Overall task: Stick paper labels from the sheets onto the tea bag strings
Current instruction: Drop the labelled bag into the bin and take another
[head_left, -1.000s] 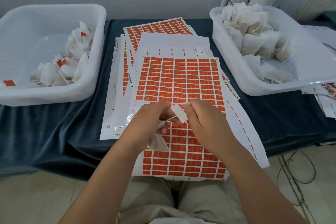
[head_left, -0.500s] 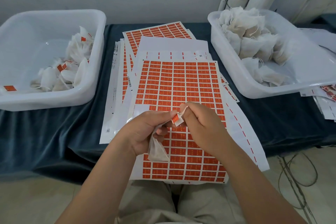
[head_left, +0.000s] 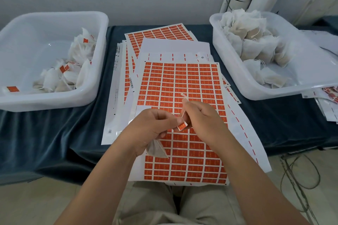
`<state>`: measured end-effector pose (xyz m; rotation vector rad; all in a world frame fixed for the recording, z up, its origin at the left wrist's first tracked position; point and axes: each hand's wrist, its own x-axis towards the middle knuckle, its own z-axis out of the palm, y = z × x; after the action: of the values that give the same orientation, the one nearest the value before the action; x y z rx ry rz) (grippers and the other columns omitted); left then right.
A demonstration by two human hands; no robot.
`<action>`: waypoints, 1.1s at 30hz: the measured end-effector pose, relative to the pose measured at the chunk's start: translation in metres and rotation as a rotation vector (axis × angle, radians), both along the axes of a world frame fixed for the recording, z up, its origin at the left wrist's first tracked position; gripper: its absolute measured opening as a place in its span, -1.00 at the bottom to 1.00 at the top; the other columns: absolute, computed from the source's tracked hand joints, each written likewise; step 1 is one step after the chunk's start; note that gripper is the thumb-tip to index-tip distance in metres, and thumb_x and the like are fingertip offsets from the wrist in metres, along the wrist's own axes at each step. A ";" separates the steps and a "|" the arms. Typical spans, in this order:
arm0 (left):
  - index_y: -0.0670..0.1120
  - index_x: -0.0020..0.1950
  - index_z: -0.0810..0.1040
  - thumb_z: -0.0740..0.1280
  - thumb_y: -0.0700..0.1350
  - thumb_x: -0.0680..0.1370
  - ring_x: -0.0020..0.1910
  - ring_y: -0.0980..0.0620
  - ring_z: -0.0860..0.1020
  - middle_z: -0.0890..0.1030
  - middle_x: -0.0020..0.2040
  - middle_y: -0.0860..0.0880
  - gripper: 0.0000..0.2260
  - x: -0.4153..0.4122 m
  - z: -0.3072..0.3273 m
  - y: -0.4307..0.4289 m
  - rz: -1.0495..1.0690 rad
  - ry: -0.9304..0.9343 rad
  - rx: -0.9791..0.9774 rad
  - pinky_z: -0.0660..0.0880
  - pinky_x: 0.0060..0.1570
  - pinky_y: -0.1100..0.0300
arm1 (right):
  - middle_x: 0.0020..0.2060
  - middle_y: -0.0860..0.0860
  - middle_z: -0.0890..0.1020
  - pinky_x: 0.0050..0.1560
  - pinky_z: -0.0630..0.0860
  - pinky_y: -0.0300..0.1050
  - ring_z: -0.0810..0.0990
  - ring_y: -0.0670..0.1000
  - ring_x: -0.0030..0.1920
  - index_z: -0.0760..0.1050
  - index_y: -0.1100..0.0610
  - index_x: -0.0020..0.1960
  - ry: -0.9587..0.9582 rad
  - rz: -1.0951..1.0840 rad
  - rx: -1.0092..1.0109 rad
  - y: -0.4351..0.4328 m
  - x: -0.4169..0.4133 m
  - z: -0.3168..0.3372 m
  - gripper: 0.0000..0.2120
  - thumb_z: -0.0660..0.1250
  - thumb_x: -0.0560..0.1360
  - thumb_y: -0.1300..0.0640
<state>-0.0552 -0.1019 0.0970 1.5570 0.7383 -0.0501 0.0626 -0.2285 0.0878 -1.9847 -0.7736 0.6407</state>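
Note:
Over the top sheet of orange labels [head_left: 182,78] my two hands meet. My left hand [head_left: 151,126] holds a tea bag [head_left: 156,149], whose pouch hangs below the palm, and its fingertips pinch a small orange label [head_left: 182,125]. My right hand [head_left: 203,118] pinches the bag's thin string [head_left: 183,99], which rises from the label to a loose end above the fingers. Label and string touch between the two hands.
A white tub [head_left: 98,82] at left holds tea bags with orange labels. A white tub [head_left: 230,71] at right holds a heap of unlabelled bags. More label sheets [head_left: 161,34] are stacked on the dark blue cloth [head_left: 54,142]. Cables lie on the floor at right.
The label has turned from its white back to its orange face and sits lower between the fingers. My right hand has drawn the string upward.

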 end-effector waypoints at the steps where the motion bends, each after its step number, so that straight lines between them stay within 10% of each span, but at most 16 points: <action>1: 0.14 -0.24 0.74 0.46 0.25 0.46 -0.22 -0.04 0.66 0.70 -0.27 0.04 -0.78 -0.001 -0.002 -0.001 -0.003 -0.023 0.024 0.59 -0.05 0.09 | -0.24 -0.15 0.66 -0.17 0.48 -0.22 0.65 -0.23 -0.14 0.53 -0.17 -0.17 0.018 -0.002 0.003 0.001 0.000 0.000 -0.57 0.02 0.64 -0.33; 6: 0.09 -0.12 0.68 0.40 0.04 0.65 -0.39 0.17 0.59 0.70 -0.25 0.05 -0.83 -0.003 -0.011 -0.008 0.172 -0.219 0.166 0.50 -0.37 0.39 | -0.19 -0.17 0.71 -0.11 0.70 -0.13 0.73 -0.15 -0.14 0.57 -0.15 -0.05 0.193 0.042 0.053 0.003 0.000 0.001 -0.32 0.02 0.35 -0.67; 12: 0.19 -0.12 0.69 0.33 0.13 0.67 -0.22 0.19 0.67 0.71 -0.18 0.10 -0.78 0.000 -0.018 -0.014 0.284 -0.220 0.157 0.58 -0.19 0.30 | -0.15 -0.22 0.67 -0.12 0.60 -0.37 0.68 -0.16 -0.10 0.53 -0.22 -0.03 -0.056 0.080 0.180 -0.007 -0.007 -0.011 -0.87 0.26 0.65 -0.18; 33: 0.17 -0.05 0.70 0.40 0.07 0.65 -0.09 0.20 0.67 0.71 -0.13 0.17 -0.88 0.000 -0.017 -0.017 0.278 -0.327 0.241 0.55 -0.19 0.45 | -0.19 -0.27 0.61 -0.16 0.52 -0.42 0.63 -0.13 -0.12 0.50 -0.15 -0.05 -0.234 0.068 0.184 -0.004 -0.015 -0.010 -0.83 0.20 0.69 -0.04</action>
<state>-0.0551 -0.1190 0.0804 1.6227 0.7096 0.5040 0.0478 -0.2320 0.0780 -1.8899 -1.0078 0.3637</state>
